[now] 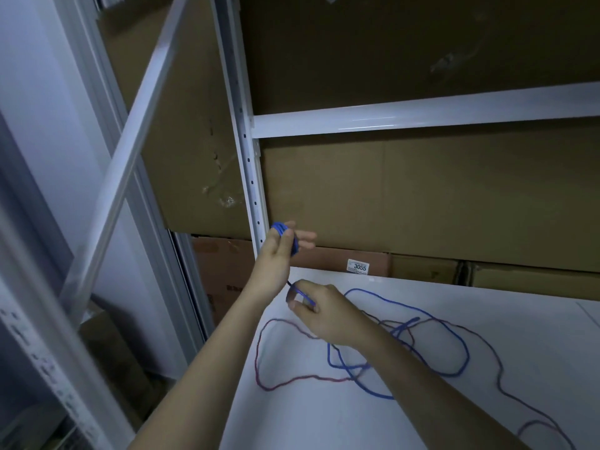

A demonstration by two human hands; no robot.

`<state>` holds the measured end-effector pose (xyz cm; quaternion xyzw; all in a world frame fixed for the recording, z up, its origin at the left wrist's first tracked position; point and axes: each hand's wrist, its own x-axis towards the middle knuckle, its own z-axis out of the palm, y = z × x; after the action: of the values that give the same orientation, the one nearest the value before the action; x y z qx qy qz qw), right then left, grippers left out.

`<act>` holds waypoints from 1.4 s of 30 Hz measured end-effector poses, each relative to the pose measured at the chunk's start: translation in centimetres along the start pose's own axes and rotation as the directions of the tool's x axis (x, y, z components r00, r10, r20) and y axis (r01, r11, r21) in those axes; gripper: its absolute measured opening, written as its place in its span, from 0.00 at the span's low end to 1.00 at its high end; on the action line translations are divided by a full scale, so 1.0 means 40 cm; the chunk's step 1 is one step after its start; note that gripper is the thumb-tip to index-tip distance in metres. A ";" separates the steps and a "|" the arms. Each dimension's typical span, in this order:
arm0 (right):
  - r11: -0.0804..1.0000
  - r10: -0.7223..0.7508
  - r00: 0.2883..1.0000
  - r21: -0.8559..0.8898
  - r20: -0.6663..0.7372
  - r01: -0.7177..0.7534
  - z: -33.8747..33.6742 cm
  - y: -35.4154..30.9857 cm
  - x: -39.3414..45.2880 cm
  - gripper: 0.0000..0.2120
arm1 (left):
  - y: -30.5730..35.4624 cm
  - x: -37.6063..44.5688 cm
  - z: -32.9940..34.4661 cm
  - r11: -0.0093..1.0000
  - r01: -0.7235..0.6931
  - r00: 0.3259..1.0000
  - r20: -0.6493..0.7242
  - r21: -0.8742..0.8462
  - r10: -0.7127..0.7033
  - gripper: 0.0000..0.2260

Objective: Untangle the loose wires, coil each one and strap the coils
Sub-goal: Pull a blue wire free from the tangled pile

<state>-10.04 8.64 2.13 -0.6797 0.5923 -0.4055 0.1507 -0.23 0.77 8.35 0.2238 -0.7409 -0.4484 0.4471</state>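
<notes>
A left hand (278, 254) holds a small blue coil (284, 234) above the white tabletop's (324, 423) far-left corner; the right hand (319, 315) pinches the blue wire (454, 332). Most blue wire and the red wire (269, 378) remain tangled, unstrapped.

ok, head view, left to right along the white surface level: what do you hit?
Red wire loop → right hand pinching the blue wire → blue wire's loose loops → red wire's trailing end. The left hand, above, holds the blue coil.
</notes>
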 end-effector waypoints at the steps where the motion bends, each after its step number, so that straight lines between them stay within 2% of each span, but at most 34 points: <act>1: 0.993 0.055 0.998 0.107 0.022 -0.057 -0.006 0.000 -0.009 0.04 | -0.015 -0.003 -0.004 0.984 -0.037 0.999 0.033 0.174 0.032 0.12; 3: 0.952 0.174 0.980 0.238 0.097 -0.192 -0.029 0.013 -0.025 0.05 | -0.040 -0.001 -0.025 0.840 -0.098 0.989 0.147 0.533 0.022 0.09; 5: 0.957 0.237 0.966 0.148 0.100 -0.250 -0.061 0.041 -0.040 0.05 | -0.051 0.002 -0.055 0.635 -0.145 0.970 0.236 0.759 -0.060 0.08; 6: 0.968 0.243 0.969 0.057 0.050 -0.245 -0.079 0.057 -0.046 0.06 | -0.053 0.000 -0.066 0.586 -0.152 0.961 0.256 0.796 -0.099 0.09; 7: 0.972 0.236 0.972 -0.015 -0.016 -0.236 -0.095 0.070 -0.051 0.06 | -0.052 -0.004 -0.072 0.586 -0.143 0.953 0.271 0.798 -0.137 0.12; 9: 0.977 0.184 0.974 -0.088 -0.133 -0.196 -0.130 0.080 -0.055 0.06 | -0.048 -0.022 -0.070 0.658 -0.082 0.929 0.296 0.749 -0.222 0.19; 11: 0.981 0.060 0.979 -0.169 -0.195 -0.094 -0.161 0.074 -0.049 0.05 | -0.034 -0.042 -0.058 0.719 -0.017 0.892 0.335 0.695 -0.303 0.24; 13: 0.991 -0.011 0.966 -0.132 -0.260 -0.025 -0.188 0.074 -0.032 0.04 | -0.012 -0.059 -0.050 0.850 0.077 0.834 0.434 0.522 -0.342 0.24; 15: 0.999 0.032 0.947 -0.005 -0.319 -0.035 -0.202 0.074 -0.012 0.04 | 0.010 -0.072 -0.041 0.964 0.206 0.762 0.590 0.169 -0.267 0.24; 16: 0.996 0.055 0.945 0.084 -0.321 -0.030 -0.198 0.070 -0.003 0.05 | 0.020 -0.076 -0.035 0.960 0.278 0.745 0.638 -0.032 -0.194 0.23; 18: 0.984 0.061 0.948 0.180 -0.313 -0.004 -0.173 0.057 0.010 0.07 | 0.043 -0.072 -0.019 0.849 0.375 0.779 0.623 -0.373 -0.071 0.19; 20: 0.968 0.084 0.945 0.250 -0.317 -0.002 -0.140 0.041 0.016 0.10 | 0.058 -0.057 0.000 0.726 0.355 0.859 0.511 -0.589 -0.005 0.17; 22: 0.884 0.189 0.943 0.465 -0.275 -0.042 -0.113 0.033 0.018 0.12 | 0.065 -0.037 0.015 0.674 0.275 0.930 0.368 -0.686 -0.006 0.14; 23: 0.812 0.246 0.944 0.579 -0.222 -0.076 -0.103 0.033 0.017 0.11 | 0.064 -0.028 0.022 0.696 0.230 0.955 0.295 -0.680 -0.027 0.14; 25: 0.670 0.306 0.948 0.728 -0.091 -0.146 -0.083 0.029 0.014 0.09 | 0.054 -0.011 0.042 0.788 0.162 0.982 0.172 -0.595 -0.072 0.15; 27: 0.571 0.327 0.944 0.787 0.044 -0.235 -0.070 0.019 0.010 0.10 | 0.045 0.002 0.064 0.876 0.128 0.991 0.094 -0.466 -0.095 0.14; 29: 0.565 0.334 0.927 0.750 0.172 -0.343 -0.064 0.007 0.003 0.10 | 0.038 0.015 0.074 0.975 0.047 0.999 0.014 -0.217 -0.045 0.12; 30: 0.594 0.337 0.912 0.698 0.236 -0.400 -0.063 0.003 -0.002 0.11 | 0.032 0.022 0.070 1.000 -0.009 1.000 -0.011 -0.026 0.009 0.11; 31: 0.638 0.336 0.896 0.630 0.289 -0.443 -0.064 -0.001 -0.009 0.11 | 0.024 0.028 0.062 0.980 -0.061 0.998 0.002 0.188 0.062 0.10; 33: 0.746 0.332 0.882 0.479 0.334 -0.462 -0.073 -0.004 -0.022 0.10 | 0.007 0.034 0.036 0.810 -0.151 0.985 0.160 0.567 0.072 0.11; 35: 0.865 0.320 0.911 0.312 0.259 -0.393 -0.095 -0.003 -0.032 0.11 | -0.013 0.034 0.013 0.608 -0.249 0.948 0.317 0.754 -0.004 0.11; 36: 0.914 0.295 0.938 0.230 0.183 -0.333 -0.111 -0.001 -0.036 0.12 | -0.019 0.030 0.004 0.566 -0.266 0.934 0.354 0.780 -0.048 0.12; 39: 0.983 0.161 0.985 0.095 -0.055 -0.156 -0.158 0.009 -0.039 0.10 | -0.029 0.009 -0.009 0.608 -0.227 0.921 0.370 0.761 -0.119 0.19; 42: 0.990 0.130 0.966 0.085 -0.223 -0.113 -0.187 0.026 -0.030 0.07 | -0.014 -0.021 0.000 0.729 -0.172 0.914 0.383 0.663 -0.132 0.25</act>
<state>-16.18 11.55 5.66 -0.5854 0.6313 -0.4916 0.1306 0.14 1.09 7.47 0.2664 -0.9316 -0.1752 0.1745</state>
